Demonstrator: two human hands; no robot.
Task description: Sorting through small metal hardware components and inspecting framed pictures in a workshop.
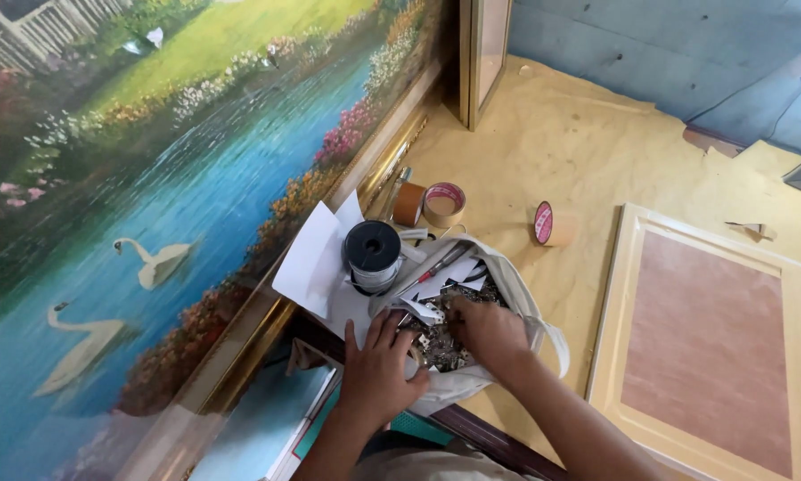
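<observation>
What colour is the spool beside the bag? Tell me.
The spool is black on top with silvery wire wound beneath, seen best in the head view.

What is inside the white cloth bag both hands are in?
The white cloth bag holds a heap of small metal pieces and white paper scraps. The left hand and right hand cover what lies deeper.

Both hands crowd the mouth of the white cloth bag (516, 276) — left hand (378, 370) on its near rim, right hand (485, 334) inside among small metal bits. Left side blocked: large framed painting (178, 178) leans close, with a black wire spool (372, 249) and white paper (316, 258) wedged against the bag. Behind it, tape rolls (432, 203) stand close together; a third roll (552, 223) sits apart. Open yellow sheeting (579, 142) runs beyond — passable. To the right, a flat cream frame (712, 347) covers the floor.
</observation>
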